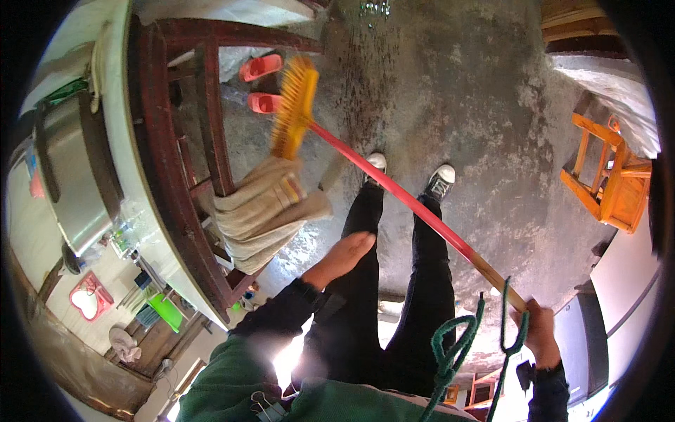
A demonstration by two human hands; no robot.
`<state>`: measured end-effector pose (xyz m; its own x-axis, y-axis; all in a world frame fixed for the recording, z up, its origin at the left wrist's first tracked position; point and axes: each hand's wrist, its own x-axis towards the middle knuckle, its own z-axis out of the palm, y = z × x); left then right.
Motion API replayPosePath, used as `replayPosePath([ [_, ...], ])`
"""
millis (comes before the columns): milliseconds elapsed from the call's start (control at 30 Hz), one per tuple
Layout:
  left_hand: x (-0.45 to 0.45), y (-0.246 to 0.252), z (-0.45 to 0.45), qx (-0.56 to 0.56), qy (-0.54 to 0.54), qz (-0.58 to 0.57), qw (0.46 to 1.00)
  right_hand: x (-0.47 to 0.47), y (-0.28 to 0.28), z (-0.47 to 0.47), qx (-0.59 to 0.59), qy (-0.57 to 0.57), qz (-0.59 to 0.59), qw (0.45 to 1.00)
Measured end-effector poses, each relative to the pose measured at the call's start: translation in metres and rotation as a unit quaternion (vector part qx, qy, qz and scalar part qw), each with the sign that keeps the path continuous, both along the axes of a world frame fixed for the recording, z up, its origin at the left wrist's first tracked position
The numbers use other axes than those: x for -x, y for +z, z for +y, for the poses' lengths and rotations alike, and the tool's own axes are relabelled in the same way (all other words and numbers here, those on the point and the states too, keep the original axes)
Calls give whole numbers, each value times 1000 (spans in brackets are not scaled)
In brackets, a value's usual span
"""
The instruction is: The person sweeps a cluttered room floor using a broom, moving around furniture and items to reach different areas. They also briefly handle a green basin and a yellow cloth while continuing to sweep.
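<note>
A broom with a red handle [393, 187] and a yellow bristle head [296, 108] slants across the view. Around the handle's lower right end is closed my right hand [537, 327], beside a green cord [459, 343] hanging from the clothing. The broom head is raised near a brown towel [263, 211] draped on the dark red wooden table frame. My left hand [348, 256] hangs over the left thigh, away from the handle; nothing shows in it, and its fingers are partly hidden from view. Blur softens the bristles.
Pink slippers [261, 67] lie on the concrete floor [474, 105] beside the table frame [216, 116]. An orange wooden stool [606, 174] stands at the right. On the left, the tabletop holds a metal-topped appliance [84, 174] and a heart-shaped pink mirror [90, 296].
</note>
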<state>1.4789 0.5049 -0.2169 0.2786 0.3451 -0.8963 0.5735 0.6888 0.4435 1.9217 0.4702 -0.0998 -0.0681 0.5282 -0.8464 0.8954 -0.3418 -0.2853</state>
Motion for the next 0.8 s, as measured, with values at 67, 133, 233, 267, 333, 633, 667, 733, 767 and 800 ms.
replayPosePath([
  [67,-25,-31,13,109,324,-44,939,49,-46,16,28,-39,74,996],
  [133,-27,-67,32,25,464,-32,885,102,-90,31,39,-80,151,985],
  [233,1,-113,63,-27,614,-41,788,179,-142,53,65,-134,261,954],
  [267,14,-124,73,-45,620,-50,782,201,-156,61,81,-147,274,947],
  [333,45,-141,97,-58,642,-36,764,236,-178,78,135,-172,265,939],
  [633,91,-114,95,-11,610,-83,788,251,-133,95,438,-278,336,786],
  [667,90,-100,84,16,590,-36,807,250,-121,88,445,-273,308,796],
  [733,77,-72,62,41,622,6,782,243,-100,76,442,-295,321,784],
  [767,72,-59,54,43,616,20,786,239,-91,70,430,-295,330,787],
  [800,68,-46,48,37,615,-1,787,234,-82,64,420,-293,332,792],
])
